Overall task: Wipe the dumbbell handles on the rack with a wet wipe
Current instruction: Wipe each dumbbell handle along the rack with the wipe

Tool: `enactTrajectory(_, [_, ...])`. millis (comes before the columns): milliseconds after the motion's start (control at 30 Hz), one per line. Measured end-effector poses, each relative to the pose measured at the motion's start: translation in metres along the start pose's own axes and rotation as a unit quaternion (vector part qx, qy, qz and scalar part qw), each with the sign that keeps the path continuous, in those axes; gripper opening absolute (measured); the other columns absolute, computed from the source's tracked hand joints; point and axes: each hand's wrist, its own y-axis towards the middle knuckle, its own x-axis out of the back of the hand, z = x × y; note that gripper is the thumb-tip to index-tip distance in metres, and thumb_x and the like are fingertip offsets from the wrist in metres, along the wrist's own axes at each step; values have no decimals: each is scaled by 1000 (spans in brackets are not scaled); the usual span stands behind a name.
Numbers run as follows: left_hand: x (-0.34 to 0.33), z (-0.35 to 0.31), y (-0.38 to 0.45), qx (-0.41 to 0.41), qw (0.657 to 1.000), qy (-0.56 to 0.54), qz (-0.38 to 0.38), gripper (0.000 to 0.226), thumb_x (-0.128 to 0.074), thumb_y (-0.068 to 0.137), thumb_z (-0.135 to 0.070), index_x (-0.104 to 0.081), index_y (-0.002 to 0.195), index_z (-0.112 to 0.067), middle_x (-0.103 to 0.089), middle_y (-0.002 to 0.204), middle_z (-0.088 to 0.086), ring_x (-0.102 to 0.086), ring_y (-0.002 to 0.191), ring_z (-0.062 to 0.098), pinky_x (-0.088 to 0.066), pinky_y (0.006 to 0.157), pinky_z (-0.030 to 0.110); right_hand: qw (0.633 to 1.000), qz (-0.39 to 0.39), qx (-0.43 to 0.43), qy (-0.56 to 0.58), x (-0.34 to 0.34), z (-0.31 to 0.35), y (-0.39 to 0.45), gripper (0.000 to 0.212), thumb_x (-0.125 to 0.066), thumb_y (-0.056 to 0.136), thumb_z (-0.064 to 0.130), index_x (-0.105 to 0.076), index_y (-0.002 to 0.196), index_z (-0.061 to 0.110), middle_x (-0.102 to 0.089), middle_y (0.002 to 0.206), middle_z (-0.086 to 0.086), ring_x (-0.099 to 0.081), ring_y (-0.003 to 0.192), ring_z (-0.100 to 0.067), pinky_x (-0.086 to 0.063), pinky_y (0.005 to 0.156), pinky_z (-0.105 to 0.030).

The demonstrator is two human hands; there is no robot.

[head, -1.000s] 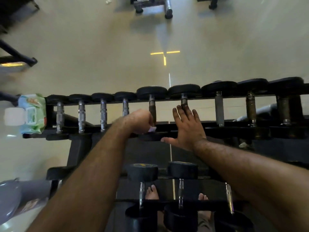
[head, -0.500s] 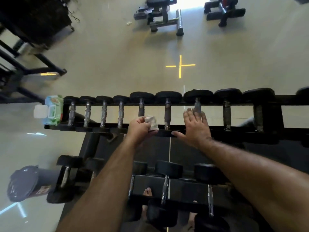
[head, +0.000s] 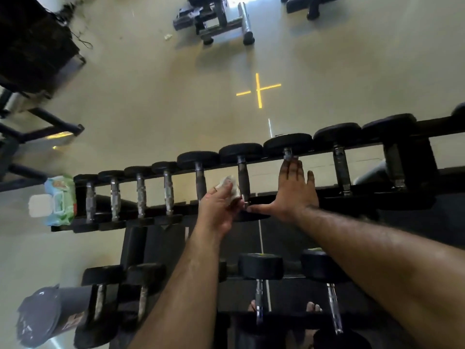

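Moved: left hand (head: 219, 210) has lifted the wet wipe (head: 230, 186) from the near rail up beside the sixth dumbbell handle (head: 243, 177).
Head view, hands: left pinches the crumpled wipe; right hand (head: 293, 191) lies flat, fingers straight, on the top rack (head: 352, 196).
Handling: wipe is soft and light; handle is stiff knurled steel, best wrapped at its middle.

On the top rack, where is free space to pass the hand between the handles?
Open gaps lie between the four small handles beside the wipes pack. It is crowded where the left hand holds the wipe against a handle and the right hand lies flat.
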Motion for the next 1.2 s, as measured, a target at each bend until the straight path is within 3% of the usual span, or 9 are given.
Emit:
enactTrajectory(167, [-5,-5,-10,-80,995,55,-2,37,-81,90,-31,-73,119,-9,-75,113,15,-74,96,26,-61,73,36,1000,10,2,2,3,-1,-2,166,-16,49,120,28,165,10,31,174,-13,22,163,-29,10,131,-58])
enactTrajectory(267, [-3,-7,-34,-139,983,123,2,24,-80,91,-22,-74,112,-12,-79,104,10,-76,99,28,-63,82,43,986,-84,35,141,8,3,-15,117,-19,86,99,-16,172,20,-8,180,-7,-4,167,-23,2,134,-52])
enactTrajectory(333, [-1,-11,-53,-172,973,154,7,23,-81,90,-11,-73,111,-9,-79,103,11,-77,99,28,-63,89,49,923,-119,35,365,26,22,-39,70,-40,104,73,-61,149,23,-60,151,-5,-50,144,-24,-40,120,-46])
enactTrajectory(433, [-3,-19,-84,-201,961,187,39,30,-82,86,-3,-72,114,-8,-79,106,11,-77,101,27,-62,91,52,767,1,-32,641,65,51,-78,29,-62,109,30,-78,115,7,-78,104,-9,-72,97,-25,-60,83,-39])
enactTrajectory(500, [-10,-27,-107,-236,950,199,46,29,-83,84,-2,-73,110,-10,-79,102,10,-78,98,26,-63,88,49,703,75,-31,707,87,58,-96,31,-73,99,24,-76,118,-1,-78,106,-19,-73,94,-30,-61,84,-45])
enactTrajectory(633, [-23,-40,-138,-311,920,239,21,22,-85,83,-11,-76,103,-13,-80,92,4,-79,89,21,-65,80,43,661,143,11,737,126,57,-111,51,-81,84,25,-72,125,-4,-75,117,-28,-73,101,-35,-56,98,-54])
enactTrajectory(833, [-43,-60,-169,-250,953,153,78,16,-79,91,-11,-79,106,-7,-79,99,16,-76,90,27,-62,79,39,661,167,90,726,172,45,-120,26,-77,88,0,-76,114,-2,-77,108,-24,-77,96,-33,-65,86,-45])
enactTrajectory(967, [-51,-65,-175,-216,967,124,49,22,-72,99,-25,-78,104,-4,-80,96,16,-74,87,29,-61,80,43,672,173,128,708,178,27,-130,41,-77,78,-17,-74,118,-6,-75,112,-29,-76,100,-37,-64,81,-41])
enactTrajectory(1200, [-65,-67,-190,-320,922,218,2,19,-73,98,-32,-79,96,-14,-79,79,4,-75,71,17,-55,57,31,692,137,173,688,184,20,-150,57,-84,75,-15,-70,129,0,-75,116,-28,-75,105,-35,-62,89,-40])
